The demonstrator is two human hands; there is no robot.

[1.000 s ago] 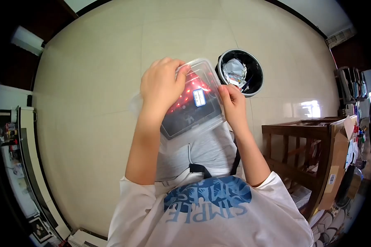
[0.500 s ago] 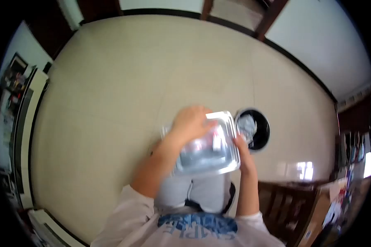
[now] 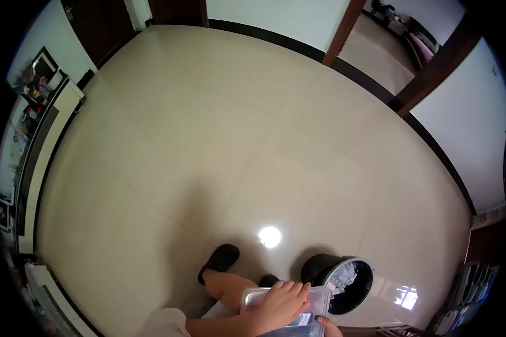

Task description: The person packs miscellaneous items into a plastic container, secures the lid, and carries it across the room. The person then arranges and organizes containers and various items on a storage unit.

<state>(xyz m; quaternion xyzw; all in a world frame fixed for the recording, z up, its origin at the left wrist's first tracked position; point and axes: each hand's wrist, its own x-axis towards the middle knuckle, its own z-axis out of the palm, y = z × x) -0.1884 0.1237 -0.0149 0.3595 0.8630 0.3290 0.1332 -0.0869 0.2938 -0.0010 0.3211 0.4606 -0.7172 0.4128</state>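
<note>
A clear plastic container (image 3: 319,299) with a lid is held low in front of my body, at the bottom of the head view. A white label and something reddish show through it. My left hand (image 3: 284,306) lies across its top, fingers together and bent toward the far edge. At the right side, my right hand (image 3: 328,326) grips the container with the thumb on its edge; its other fingers are hidden. Just beyond the container stands a black bin (image 3: 320,267) with crumpled pale plastic (image 3: 342,276) inside.
Glossy beige tiles cover the floor (image 3: 253,146). My foot in a black shoe (image 3: 222,258) is left of the container. A long low cabinet (image 3: 48,137) with objects on it runs along the left wall. A doorway (image 3: 376,53) opens at the upper right. Shelving (image 3: 461,297) stands at lower right.
The view has tilted up and forward, so the container, hands and bin sit lower in it. My left hand has moved from the container's far left corner to across its top.
</note>
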